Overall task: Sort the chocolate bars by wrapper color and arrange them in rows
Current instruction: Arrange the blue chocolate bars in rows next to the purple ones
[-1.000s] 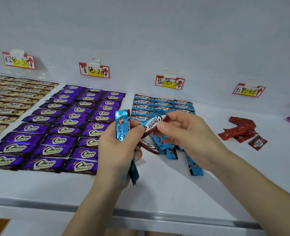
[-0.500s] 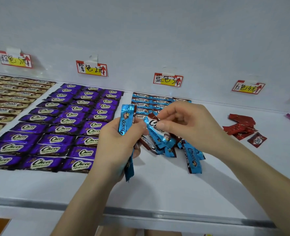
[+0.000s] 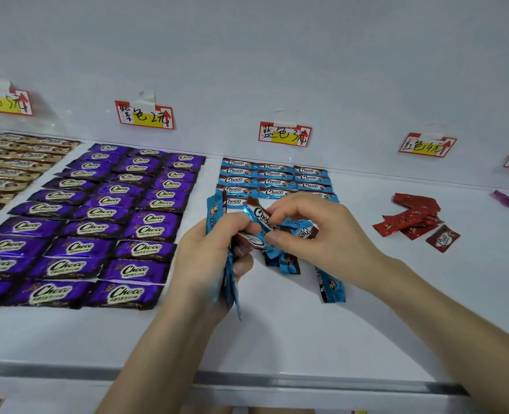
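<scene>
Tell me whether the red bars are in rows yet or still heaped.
Heaped: the red bars lie overlapping at mixed angles, one lying apart beside them; no row formed.

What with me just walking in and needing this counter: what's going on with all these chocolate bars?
A person is sorting chocolate bars by wrapper colour on a white counter. The left hand grips a bunch of blue bars, and the right hand pinches one blue bar beside it. A few loose blue bars lie beneath. Blue rows are partly laid, purple rows lie to their left, and the red bars lie in a loose pile.
</scene>
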Motion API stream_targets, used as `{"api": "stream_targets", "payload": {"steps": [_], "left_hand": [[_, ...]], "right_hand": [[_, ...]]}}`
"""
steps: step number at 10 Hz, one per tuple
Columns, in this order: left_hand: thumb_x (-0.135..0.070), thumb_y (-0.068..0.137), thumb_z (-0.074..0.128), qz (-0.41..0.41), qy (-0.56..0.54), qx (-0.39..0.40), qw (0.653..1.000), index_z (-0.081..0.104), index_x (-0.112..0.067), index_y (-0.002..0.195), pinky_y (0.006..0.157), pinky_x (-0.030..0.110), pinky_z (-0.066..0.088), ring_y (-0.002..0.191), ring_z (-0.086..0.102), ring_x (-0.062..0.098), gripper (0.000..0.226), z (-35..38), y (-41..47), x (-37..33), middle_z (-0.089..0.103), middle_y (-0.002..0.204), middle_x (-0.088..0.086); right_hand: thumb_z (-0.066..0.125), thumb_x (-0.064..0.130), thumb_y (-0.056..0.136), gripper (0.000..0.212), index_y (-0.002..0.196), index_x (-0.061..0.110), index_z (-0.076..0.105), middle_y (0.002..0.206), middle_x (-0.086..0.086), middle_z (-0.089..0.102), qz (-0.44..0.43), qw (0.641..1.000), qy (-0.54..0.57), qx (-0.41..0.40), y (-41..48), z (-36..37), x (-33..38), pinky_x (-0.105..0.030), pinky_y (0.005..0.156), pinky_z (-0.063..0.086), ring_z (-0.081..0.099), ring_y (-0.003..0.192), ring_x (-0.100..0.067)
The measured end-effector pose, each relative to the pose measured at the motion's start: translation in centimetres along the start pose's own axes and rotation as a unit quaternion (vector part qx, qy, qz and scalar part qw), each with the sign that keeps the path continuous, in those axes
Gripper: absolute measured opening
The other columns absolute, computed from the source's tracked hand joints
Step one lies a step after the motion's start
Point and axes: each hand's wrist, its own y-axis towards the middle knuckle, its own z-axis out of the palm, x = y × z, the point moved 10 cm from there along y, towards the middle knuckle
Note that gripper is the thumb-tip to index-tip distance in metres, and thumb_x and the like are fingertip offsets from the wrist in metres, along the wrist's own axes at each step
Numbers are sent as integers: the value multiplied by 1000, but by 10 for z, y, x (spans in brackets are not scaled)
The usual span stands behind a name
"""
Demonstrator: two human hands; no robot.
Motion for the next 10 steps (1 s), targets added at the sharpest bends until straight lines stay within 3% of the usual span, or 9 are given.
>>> {"api": "stream_targets", "payload": {"steps": [1, 2, 3, 4, 10], "left_hand": [[-3, 86, 57, -16, -21, -11, 1000, 57, -2, 72, 31, 13, 21, 36, 34, 4, 14, -2, 3, 6, 57, 59, 7], [-7, 88, 58, -19, -30, -25, 999, 55, -4, 76, 31, 13, 24, 39, 37, 4, 12, -6, 6, 7, 57, 59, 5], [-9, 88, 59, -7, 2, -33, 999, 55, -5, 76, 32, 13, 25, 38, 39, 4, 13, -8, 7, 5, 58, 54, 2], [-11, 88, 60, -4, 12, -40, 999, 55, -6, 76, 33, 13, 25, 38, 40, 4, 14, -9, 6, 5, 58, 53, 1], [-11, 87, 61, -10, 7, -46, 999, 56, -7, 77, 32, 13, 27, 38, 41, 4, 12, -11, 7, 5, 58, 57, 2]], "right_hand": [[69, 14, 81, 19, 92, 28, 64, 95, 19, 61, 17, 999, -1, 30, 11, -3, -9, -8, 80, 42, 54, 94, 4], [65, 15, 83, 20, 102, 23, 66, 102, 10, 64, 37, 994, -87, 51, 32, -13, -34, -7, 79, 39, 54, 92, 4], [61, 15, 86, 24, 109, 12, 66, 115, -3, 63, 56, 979, -179, 85, 46, -14, -63, -21, 88, 41, 51, 105, -10], [60, 13, 88, 23, 109, 9, 67, 113, -6, 64, 47, 970, -203, 124, 48, -1, -71, -32, 92, 44, 54, 106, -18], [55, 20, 90, 24, 112, 15, 66, 114, -2, 61, 31, 956, -250, 152, 51, 16, -79, -26, 86, 39, 51, 106, -16]]}}
